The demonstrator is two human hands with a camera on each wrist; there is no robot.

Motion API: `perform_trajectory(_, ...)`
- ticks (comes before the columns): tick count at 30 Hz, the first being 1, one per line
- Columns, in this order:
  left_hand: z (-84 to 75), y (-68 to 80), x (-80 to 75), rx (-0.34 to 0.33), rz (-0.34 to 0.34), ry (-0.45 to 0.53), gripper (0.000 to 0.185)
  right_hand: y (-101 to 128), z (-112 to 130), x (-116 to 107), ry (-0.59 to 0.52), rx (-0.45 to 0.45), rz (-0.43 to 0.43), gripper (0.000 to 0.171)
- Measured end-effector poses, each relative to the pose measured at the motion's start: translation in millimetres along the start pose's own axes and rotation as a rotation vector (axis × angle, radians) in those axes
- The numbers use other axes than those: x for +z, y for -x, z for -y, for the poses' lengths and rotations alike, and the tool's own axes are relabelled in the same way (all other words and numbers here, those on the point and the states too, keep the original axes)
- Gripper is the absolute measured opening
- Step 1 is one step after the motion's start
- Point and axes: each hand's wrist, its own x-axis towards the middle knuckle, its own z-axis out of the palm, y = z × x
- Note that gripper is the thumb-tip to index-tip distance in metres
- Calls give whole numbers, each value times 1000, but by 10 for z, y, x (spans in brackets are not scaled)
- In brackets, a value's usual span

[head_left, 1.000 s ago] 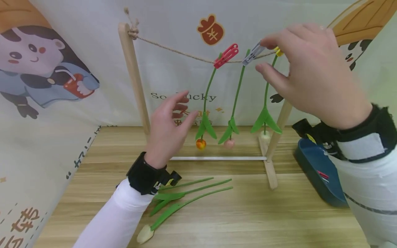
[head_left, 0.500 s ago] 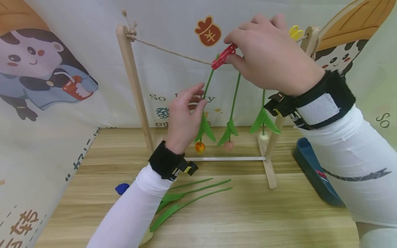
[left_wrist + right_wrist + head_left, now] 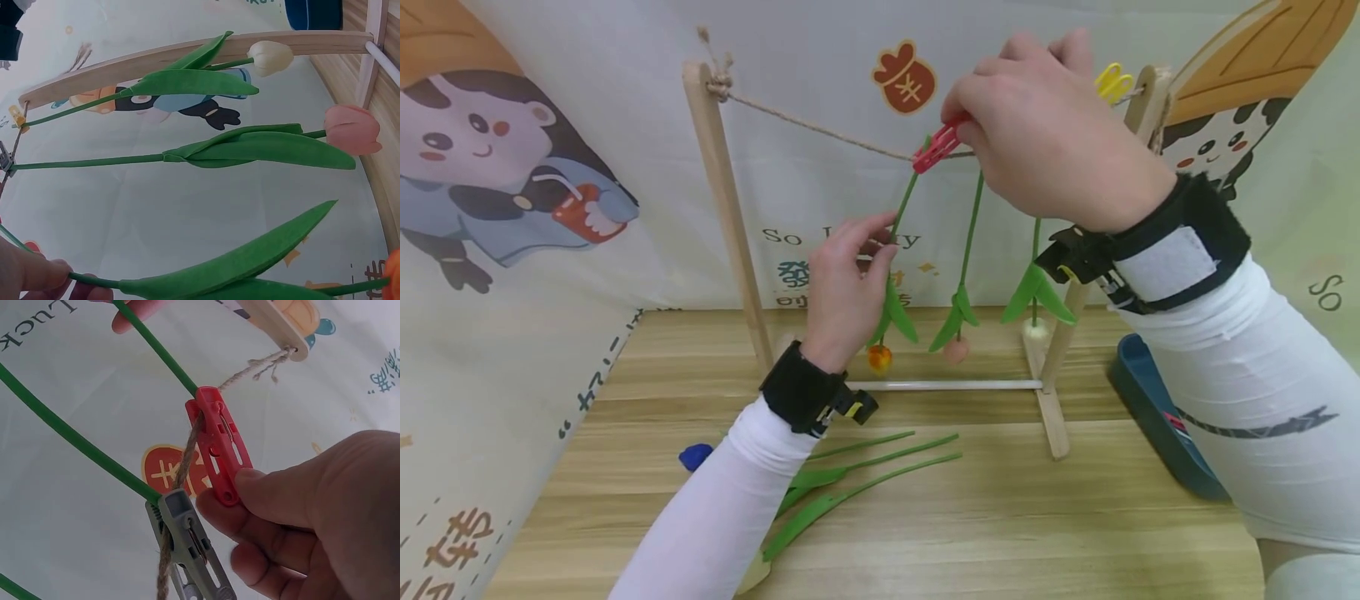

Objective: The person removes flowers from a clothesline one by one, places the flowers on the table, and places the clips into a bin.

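My right hand point(image 3: 1052, 133) pinches the handle end of a red clothespin point(image 3: 936, 151), which sits on a sagging twine line point(image 3: 820, 127) with a green stem in its jaws. Lower down, my left hand point(image 3: 850, 287) pinches that stem, which belongs to an upside-down orange artificial tulip point(image 3: 880, 358). Beside it hang a pink tulip point(image 3: 353, 130) and a white tulip point(image 3: 272, 58), also heads down. A grey clothespin point(image 3: 190, 540) holds the pink one's stem; in the head view my right hand hides it. The yellow clothespin point(image 3: 1114, 83) is farther right on the line.
The line is strung between wooden posts point(image 3: 726, 200) joined low by a white rod point(image 3: 951, 385). Several tulips with green stems point(image 3: 895, 467) lie on the table in front, and a blue flower head point(image 3: 696, 456) shows at left. A blue tray point(image 3: 1138, 392) with clothespins stands right.
My right hand has moved left from near the grey clothespin to the red one and grips it. My left hand has risen rightward and taken hold of the orange tulip's stem.
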Motion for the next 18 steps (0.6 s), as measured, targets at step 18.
perform_trajectory(18,-17,87,-108,12,7,-12,34,83,-48,-49,-35,50,-166,23)
